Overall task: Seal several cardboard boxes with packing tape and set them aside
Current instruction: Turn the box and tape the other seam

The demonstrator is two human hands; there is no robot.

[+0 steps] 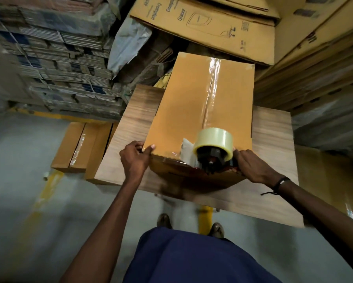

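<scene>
A closed brown cardboard box (183, 103) lies lengthwise on a wooden table (273, 152). A shiny strip of clear tape (211, 84) runs along its top seam from the far end to the near edge. At that near edge sits a tape dispenser (213, 152) with a roll of clear tape, tipped over the box's front lip. My right hand (251, 166) grips the dispenser from the right. My left hand (136, 158) grips the box's near left corner, thumb on top.
Two sealed boxes (79, 148) lie on the floor left of the table. Bundled flat cartons (55, 58) are stacked at the back left, large printed cartons (208, 25) at the back and right. My feet stand below the table's near edge on a grey floor with yellow lines.
</scene>
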